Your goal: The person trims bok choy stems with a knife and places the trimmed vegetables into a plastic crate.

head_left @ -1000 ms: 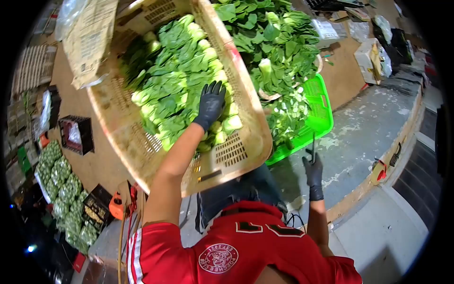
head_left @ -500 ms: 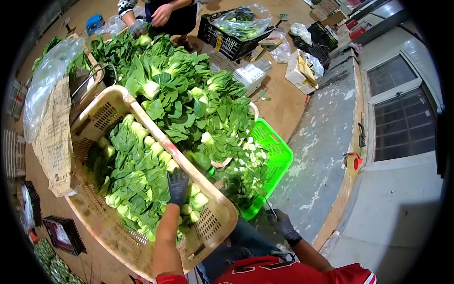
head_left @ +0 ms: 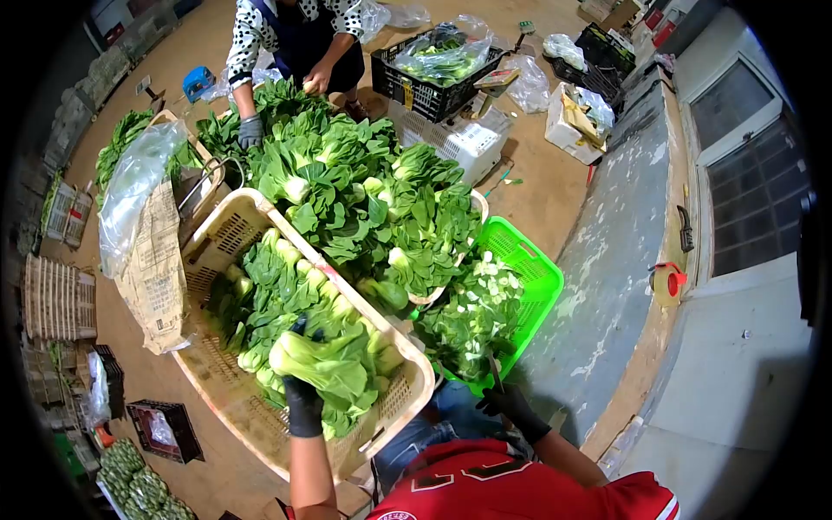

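My left hand [head_left: 303, 406], in a dark glove, is closed around a large bok choy [head_left: 321, 362] over the near end of the beige crate [head_left: 400, 399]. Its pale base points to the upper left, and its leaves hide part of the rows of bok choy [head_left: 277, 295] below. My right hand [head_left: 513, 404], also gloved, grips a knife [head_left: 496, 373] at the near edge of the bright green basket [head_left: 548, 290]. Cut leaves and pale stem pieces [head_left: 481, 303] fill much of that basket.
Beyond the crate rises a big heap of bok choy [head_left: 347, 173]. A co-worker in dotted sleeves [head_left: 247, 43] has both hands at its far side. A black crate [head_left: 425, 91] with bagged greens stands behind. The grey ledge [head_left: 598, 269] runs along my right.
My left hand, spread on the bok choy in the crate before, now holds one up, nearer to me. My right hand keeps the knife by the green basket. The head view has shifted.
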Demonstrator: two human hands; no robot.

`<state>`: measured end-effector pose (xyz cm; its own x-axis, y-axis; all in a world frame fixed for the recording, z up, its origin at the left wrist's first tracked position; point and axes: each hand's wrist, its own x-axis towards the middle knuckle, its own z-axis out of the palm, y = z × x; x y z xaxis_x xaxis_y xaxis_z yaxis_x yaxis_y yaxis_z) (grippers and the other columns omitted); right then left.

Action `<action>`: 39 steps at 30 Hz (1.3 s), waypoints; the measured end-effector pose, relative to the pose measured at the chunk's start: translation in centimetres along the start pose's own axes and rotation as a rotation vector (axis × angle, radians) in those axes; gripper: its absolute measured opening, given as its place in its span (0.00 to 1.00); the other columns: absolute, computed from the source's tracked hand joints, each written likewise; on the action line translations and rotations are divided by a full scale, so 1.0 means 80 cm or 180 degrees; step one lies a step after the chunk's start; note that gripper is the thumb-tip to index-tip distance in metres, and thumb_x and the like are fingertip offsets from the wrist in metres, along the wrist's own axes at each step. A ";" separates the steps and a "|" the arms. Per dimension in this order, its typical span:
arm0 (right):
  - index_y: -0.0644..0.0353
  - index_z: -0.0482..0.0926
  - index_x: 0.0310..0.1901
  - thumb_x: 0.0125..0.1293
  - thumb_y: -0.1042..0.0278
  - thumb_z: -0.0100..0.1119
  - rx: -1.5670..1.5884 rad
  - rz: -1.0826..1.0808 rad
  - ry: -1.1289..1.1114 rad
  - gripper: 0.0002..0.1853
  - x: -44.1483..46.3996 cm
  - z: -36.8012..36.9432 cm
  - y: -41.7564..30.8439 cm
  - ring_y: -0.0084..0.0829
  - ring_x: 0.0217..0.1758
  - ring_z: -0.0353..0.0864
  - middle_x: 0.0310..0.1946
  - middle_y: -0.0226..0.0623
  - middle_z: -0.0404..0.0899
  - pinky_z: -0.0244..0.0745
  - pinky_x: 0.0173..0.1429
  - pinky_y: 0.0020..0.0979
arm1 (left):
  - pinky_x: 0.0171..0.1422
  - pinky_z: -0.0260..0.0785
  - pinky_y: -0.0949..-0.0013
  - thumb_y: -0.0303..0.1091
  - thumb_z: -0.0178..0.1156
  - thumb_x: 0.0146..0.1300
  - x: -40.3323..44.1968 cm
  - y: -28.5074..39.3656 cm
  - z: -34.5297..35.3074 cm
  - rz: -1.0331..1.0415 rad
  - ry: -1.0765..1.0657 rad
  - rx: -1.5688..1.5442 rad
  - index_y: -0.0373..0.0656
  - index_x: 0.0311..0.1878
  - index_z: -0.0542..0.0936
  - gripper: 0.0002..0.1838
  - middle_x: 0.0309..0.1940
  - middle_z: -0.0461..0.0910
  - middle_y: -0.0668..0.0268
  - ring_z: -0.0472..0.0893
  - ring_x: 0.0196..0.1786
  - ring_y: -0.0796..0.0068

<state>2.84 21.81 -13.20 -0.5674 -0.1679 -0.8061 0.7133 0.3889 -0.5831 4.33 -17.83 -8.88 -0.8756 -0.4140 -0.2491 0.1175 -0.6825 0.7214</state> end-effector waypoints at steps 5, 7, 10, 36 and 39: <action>0.64 0.78 0.25 0.64 0.59 0.55 -0.0872 -0.0266 0.0284 0.16 -0.011 -0.010 0.005 0.25 0.16 0.74 0.18 0.38 0.79 0.70 0.22 0.29 | 0.67 0.55 0.48 0.69 0.57 0.47 0.019 -0.076 0.057 -0.0503 -0.0603 -0.0658 0.48 0.65 0.60 0.47 0.60 0.65 0.52 0.67 0.60 0.50; 0.64 0.77 0.23 0.63 0.59 0.56 -0.0452 -0.0752 0.0605 0.17 -0.017 -0.025 0.000 0.26 0.16 0.74 0.16 0.38 0.77 0.69 0.23 0.32 | 0.65 0.61 0.59 0.59 0.66 0.46 0.008 -0.066 0.124 -0.0748 -0.0443 0.0389 0.42 0.61 0.65 0.44 0.57 0.70 0.60 0.70 0.58 0.64; 0.62 0.78 0.28 0.59 0.60 0.58 -0.1302 -0.1482 0.1301 0.12 -0.011 -0.048 -0.027 0.34 0.20 0.76 0.18 0.41 0.76 0.71 0.26 0.36 | 0.59 0.66 0.64 0.43 0.72 0.44 0.035 -0.098 0.161 0.0339 -0.2073 0.2025 0.37 0.57 0.67 0.38 0.53 0.73 0.60 0.74 0.53 0.66; 0.60 0.79 0.35 0.58 0.52 0.55 -0.1240 -0.0093 0.1489 0.17 0.016 -0.140 0.045 0.43 0.36 0.80 0.31 0.48 0.79 0.73 0.39 0.40 | 0.53 0.70 0.65 0.35 0.74 0.39 -0.060 -0.203 0.289 -0.0168 -0.2828 0.3860 0.34 0.48 0.69 0.33 0.41 0.79 0.55 0.79 0.45 0.66; 0.60 0.75 0.50 0.60 0.53 0.57 -0.0018 -0.1963 0.1650 0.22 -0.007 -0.136 0.027 0.35 0.47 0.78 0.44 0.43 0.78 0.73 0.48 0.37 | 0.57 0.67 0.64 0.38 0.73 0.43 -0.058 -0.222 0.286 -0.0560 -0.2689 0.3313 0.34 0.54 0.65 0.37 0.49 0.75 0.53 0.76 0.51 0.63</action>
<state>0.19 32.63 -12.91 -0.9781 0.0874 -0.1889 0.2079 0.3681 -0.9063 -4.40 10.03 -5.76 -0.9045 0.3820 -0.1895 -0.1021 0.2375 0.9660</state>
